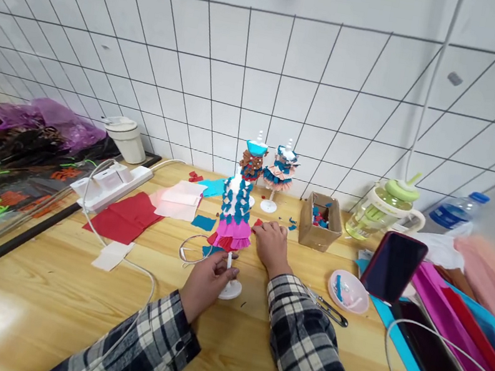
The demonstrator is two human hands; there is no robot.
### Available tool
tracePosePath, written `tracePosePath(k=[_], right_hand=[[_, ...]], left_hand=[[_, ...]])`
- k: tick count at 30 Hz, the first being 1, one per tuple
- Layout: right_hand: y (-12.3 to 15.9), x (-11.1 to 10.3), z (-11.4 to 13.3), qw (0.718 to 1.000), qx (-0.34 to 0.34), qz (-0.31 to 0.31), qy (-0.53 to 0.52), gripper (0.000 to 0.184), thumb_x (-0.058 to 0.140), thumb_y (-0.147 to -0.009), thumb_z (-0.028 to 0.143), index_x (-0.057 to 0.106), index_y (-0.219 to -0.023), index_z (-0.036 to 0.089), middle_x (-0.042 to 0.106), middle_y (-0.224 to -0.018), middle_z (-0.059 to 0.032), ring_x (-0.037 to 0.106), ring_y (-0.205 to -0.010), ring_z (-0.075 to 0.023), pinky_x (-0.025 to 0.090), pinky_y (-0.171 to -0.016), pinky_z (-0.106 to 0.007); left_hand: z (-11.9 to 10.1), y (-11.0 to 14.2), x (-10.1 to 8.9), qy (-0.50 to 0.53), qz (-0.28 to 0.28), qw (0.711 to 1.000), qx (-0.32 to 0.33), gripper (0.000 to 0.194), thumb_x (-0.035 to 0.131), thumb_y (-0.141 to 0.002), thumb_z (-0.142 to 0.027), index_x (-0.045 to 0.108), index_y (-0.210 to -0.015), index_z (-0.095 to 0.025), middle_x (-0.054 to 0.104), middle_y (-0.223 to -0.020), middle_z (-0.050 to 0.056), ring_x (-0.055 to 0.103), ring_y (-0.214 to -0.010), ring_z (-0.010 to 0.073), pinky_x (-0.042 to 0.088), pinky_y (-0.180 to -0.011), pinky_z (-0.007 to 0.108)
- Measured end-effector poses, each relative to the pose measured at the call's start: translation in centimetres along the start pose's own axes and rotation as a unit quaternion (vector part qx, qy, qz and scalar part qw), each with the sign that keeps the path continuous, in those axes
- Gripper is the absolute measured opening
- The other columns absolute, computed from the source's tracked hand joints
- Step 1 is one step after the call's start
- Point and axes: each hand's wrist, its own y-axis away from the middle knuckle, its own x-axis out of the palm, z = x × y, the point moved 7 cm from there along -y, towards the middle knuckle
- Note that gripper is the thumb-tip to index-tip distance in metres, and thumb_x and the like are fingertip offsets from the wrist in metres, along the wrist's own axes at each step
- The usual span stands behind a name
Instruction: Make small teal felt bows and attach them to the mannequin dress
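A miniature dress form (235, 209) stands upright in front of me, dressed in a white bodice with teal ruffles and a pink and red pleated skirt. My left hand (211, 281) is closed around its white stem, just above the round white base (230, 290). To the right of the skirt, my right hand (272, 246) rests low over the table with bent fingers. Its fingertips are beside a small red scrap (258, 222); whatever they pinch is hidden. Behind stand two more dressed forms, one with brown ruffles (252, 162) and another with peach and blue tiers (281, 171).
Red (126, 216) and pale pink sheets (177, 198) lie left, near a power strip (112, 185). Rightward are a cardboard box (319, 230) of scraps, a lidded jug (378, 214), a pink dish (356, 298), scissors (329, 309), a propped phone (394, 267) and folded coloured sheets.
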Motion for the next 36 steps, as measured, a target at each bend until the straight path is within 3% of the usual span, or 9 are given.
tracePosePath(k=[5,9,12,15,19,22,26,29,36], right_hand=[[1.1,-1.7,-0.8,0.998,0.043,-0.039,-0.011,0.021,0.049,-0.092,0.03,0.069,-0.09,0.023,0.066,-0.092,-0.0083,0.048,-0.098,-0.0243,0.028,-0.086,-0.041],[3.2,-4.2,-2.0,0.97,0.11,-0.163,-0.144,0.018,0.048,-0.09,0.027,0.064,-0.09,0.02,0.064,-0.11,-0.0095,0.05,-0.107,-0.0247,0.032,-0.092,-0.04],[5.5,-4.3,-2.9,0.917,0.181,-0.188,-0.301,0.019,0.044,-0.09,0.03,0.059,-0.095,0.019,0.067,-0.098,-0.0076,0.059,-0.093,-0.0211,0.042,-0.082,-0.035],[7.8,-3.6,-3.0,0.862,0.238,-0.173,-0.413,0.021,0.046,-0.089,0.037,0.056,-0.095,0.02,0.065,-0.079,-0.0024,0.06,-0.073,-0.0176,0.045,-0.069,-0.03],[10.0,-3.4,-2.3,0.799,0.263,-0.156,-0.517,0.024,0.051,-0.086,0.044,0.056,-0.092,0.021,0.06,-0.071,0.0006,0.054,-0.059,-0.0132,0.044,-0.055,-0.025],[11.5,-3.2,-2.0,0.726,0.31,-0.128,-0.6,0.029,0.056,-0.082,0.049,0.056,-0.093,0.022,0.053,-0.064,0.0045,0.043,-0.045,-0.0093,0.04,-0.04,-0.022],[13.1,-3.5,-1.7,0.638,0.331,-0.111,-0.686,0.036,0.068,-0.074,0.047,0.056,-0.096,0.022,0.058,-0.079,0.002,0.052,-0.058,-0.0098,0.051,-0.048,-0.023],[13.8,-4.0,-1.5,0.635,0.319,-0.104,-0.696,0.036,0.073,-0.07,0.041,0.057,-0.096,0.021,0.062,-0.089,-0.0012,0.059,-0.075,-0.0138,0.054,-0.055,-0.024],[14.3,-5.7,-1.4,0.685,0.275,-0.149,-0.658,0.019,0.065,-0.077,0.036,0.056,-0.082,0.019,0.067,-0.096,-0.0078,0.063,-0.089,-0.0192,0.052,-0.07,-0.03]], left_hand=[[-0.7,0.2,-0.1,-0.017,-0.003,1.0,0.016,0.037,0.048,-0.088,-0.044,0.065,-0.103,-0.016,0.061,-0.063,0.001,0.055,-0.056,0.0145,0.041,-0.055,0.025],[-0.1,0.4,0.5,0.083,0.025,0.994,-0.061,0.039,0.054,-0.082,-0.052,0.063,-0.091,-0.016,0.061,-0.06,0.001,0.055,-0.053,0.0142,0.041,-0.052,0.025],[0.5,1.0,1.4,0.207,0.061,0.965,-0.151,0.04,0.063,-0.075,-0.054,0.06,-0.086,-0.016,0.063,-0.06,0.0,0.056,-0.051,0.0132,0.043,-0.053,0.025],[0.2,1.6,1.7,0.284,0.068,0.937,-0.191,0.039,0.071,-0.07,-0.049,0.06,-0.086,-0.015,0.064,-0.059,0.0,0.052,-0.048,0.0096,0.039,-0.049,0.02],[-0.4,2.0,1.7,0.316,0.064,0.927,-0.194,0.041,0.076,-0.066,-0.047,0.06,-0.085,-0.014,0.063,-0.057,0.0,0.05,-0.046,0.0081,0.036,-0.047,0.019],[-0.3,2.1,1.8,0.316,0.052,0.928,-0.188,0.041,0.077,-0.065,-0.046,0.059,-0.084,-0.014,0.064,-0.057,0.0,0.051,-0.046,0.008,0.035,-0.046,0.018],[0.0,2.3,2.3,0.301,0.046,0.935,-0.182,0.041,0.078,-0.064,-0.046,0.059,-0.082,-0.015,0.063,-0.056,-0.001,0.05,-0.046,0.0079,0.034,-0.046,0.018],[-0.2,2.6,2.5,0.281,0.041,0.943,-0.175,0.042,0.078,-0.063,-0.047,0.06,-0.083,-0.015,0.063,-0.057,-0.002,0.052,-0.048,0.0085,0.035,-0.047,0.018],[-0.9,3.2,3.2,0.256,0.049,0.951,-0.164,0.043,0.075,-0.065,-0.05,0.06,-0.085,-0.015,0.062,-0.058,-0.002,0.054,-0.05,0.01,0.035,-0.047,0.019]])
